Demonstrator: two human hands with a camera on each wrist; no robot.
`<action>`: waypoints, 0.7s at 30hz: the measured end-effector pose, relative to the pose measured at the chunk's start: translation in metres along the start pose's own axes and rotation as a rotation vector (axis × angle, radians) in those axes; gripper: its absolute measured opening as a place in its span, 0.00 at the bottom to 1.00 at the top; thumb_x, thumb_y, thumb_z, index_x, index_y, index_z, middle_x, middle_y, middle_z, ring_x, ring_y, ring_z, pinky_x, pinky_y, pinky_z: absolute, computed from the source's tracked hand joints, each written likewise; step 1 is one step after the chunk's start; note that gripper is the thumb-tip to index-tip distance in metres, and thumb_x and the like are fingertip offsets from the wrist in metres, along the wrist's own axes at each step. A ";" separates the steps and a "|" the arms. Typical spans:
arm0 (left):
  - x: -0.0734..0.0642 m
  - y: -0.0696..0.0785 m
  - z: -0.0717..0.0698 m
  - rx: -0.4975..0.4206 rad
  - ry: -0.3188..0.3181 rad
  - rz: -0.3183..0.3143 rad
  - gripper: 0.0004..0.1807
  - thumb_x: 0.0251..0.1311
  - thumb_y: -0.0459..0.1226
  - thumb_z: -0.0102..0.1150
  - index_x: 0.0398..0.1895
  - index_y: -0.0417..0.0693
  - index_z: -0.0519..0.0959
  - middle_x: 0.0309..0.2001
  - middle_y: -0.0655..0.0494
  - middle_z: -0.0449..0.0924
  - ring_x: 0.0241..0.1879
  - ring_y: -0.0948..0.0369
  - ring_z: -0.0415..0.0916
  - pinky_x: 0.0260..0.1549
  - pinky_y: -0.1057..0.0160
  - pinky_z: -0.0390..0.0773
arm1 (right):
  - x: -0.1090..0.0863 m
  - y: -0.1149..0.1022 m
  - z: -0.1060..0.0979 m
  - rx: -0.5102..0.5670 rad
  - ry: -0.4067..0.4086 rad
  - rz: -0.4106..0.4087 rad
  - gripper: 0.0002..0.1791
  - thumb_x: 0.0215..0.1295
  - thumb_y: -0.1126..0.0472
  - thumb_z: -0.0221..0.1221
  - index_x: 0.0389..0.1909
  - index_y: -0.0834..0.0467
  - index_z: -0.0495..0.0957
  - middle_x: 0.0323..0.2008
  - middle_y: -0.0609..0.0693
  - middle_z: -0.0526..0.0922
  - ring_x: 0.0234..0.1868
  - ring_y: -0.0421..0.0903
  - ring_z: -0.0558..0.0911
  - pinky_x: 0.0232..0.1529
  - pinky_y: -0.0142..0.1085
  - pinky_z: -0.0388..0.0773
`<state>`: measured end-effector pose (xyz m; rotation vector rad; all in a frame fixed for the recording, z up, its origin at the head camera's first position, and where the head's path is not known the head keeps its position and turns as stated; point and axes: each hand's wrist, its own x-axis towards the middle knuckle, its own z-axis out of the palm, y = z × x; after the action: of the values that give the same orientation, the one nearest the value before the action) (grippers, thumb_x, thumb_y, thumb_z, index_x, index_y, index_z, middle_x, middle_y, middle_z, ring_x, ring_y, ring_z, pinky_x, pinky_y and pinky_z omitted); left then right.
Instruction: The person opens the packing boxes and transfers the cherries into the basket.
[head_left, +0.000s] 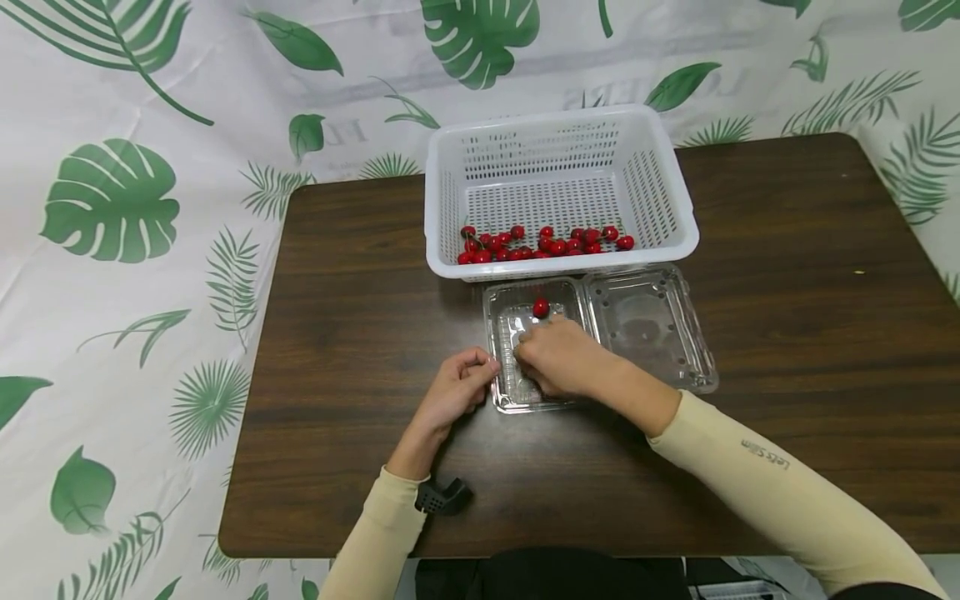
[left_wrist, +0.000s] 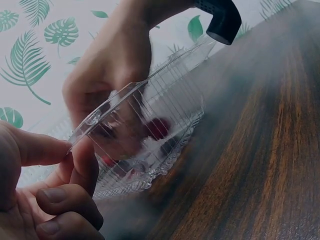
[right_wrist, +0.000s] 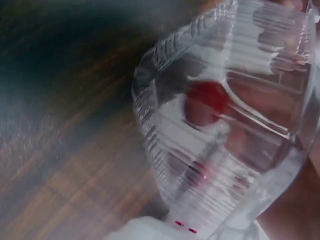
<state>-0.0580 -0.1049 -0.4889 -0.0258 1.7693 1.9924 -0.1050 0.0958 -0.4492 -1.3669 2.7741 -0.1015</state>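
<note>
A clear plastic clamshell box (head_left: 506, 398) lies unfolded on the table, its lid (head_left: 648, 325) laid out to the right. The left hand (head_left: 459, 385) pinches the box's left rim between thumb and index finger, plain in the left wrist view. Inside the box reaches the right hand (head_left: 566, 357), bent downward, with fingertips hidden from above. One cherry (head_left: 541, 308) sits at the box's far end. Through the plastic, the left wrist view has a blurred cherry (left_wrist: 157, 128) close to the right fingers; whether they grip it is unclear. The right wrist view also shows a red cherry (right_wrist: 202, 102) behind the plastic wall.
A white perforated basket (head_left: 562, 265) stands just behind the box, with several cherries (head_left: 557, 247) along its near side. Brown wood tabletop (head_left: 345, 333) surrounds both. A leaf-printed white sheet (head_left: 360, 100) hangs at the back.
</note>
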 end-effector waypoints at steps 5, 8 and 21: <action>0.000 0.000 0.001 0.009 0.001 -0.004 0.07 0.69 0.34 0.54 0.33 0.39 0.73 0.10 0.64 0.57 0.10 0.69 0.51 0.10 0.70 0.52 | 0.007 0.004 -0.003 -0.131 0.106 0.135 0.09 0.54 0.62 0.66 0.36 0.58 0.82 0.41 0.53 0.83 0.43 0.52 0.76 0.37 0.44 0.71; 0.000 0.000 0.001 0.011 0.003 -0.007 0.09 0.69 0.34 0.54 0.35 0.35 0.72 0.10 0.64 0.57 0.10 0.69 0.52 0.10 0.70 0.52 | 0.011 0.007 -0.001 -0.153 0.112 0.197 0.11 0.54 0.63 0.66 0.40 0.59 0.83 0.46 0.53 0.83 0.45 0.52 0.75 0.39 0.44 0.70; 0.000 -0.001 0.000 -0.001 0.000 -0.009 0.07 0.69 0.35 0.55 0.34 0.39 0.73 0.11 0.64 0.58 0.11 0.68 0.52 0.10 0.70 0.52 | 0.014 0.017 0.011 -0.159 0.127 0.196 0.09 0.51 0.65 0.66 0.36 0.59 0.82 0.34 0.54 0.82 0.39 0.54 0.74 0.38 0.45 0.66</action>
<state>-0.0579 -0.1043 -0.4896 -0.0336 1.7652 1.9871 -0.1259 0.0942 -0.4619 -1.1458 3.0645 0.0430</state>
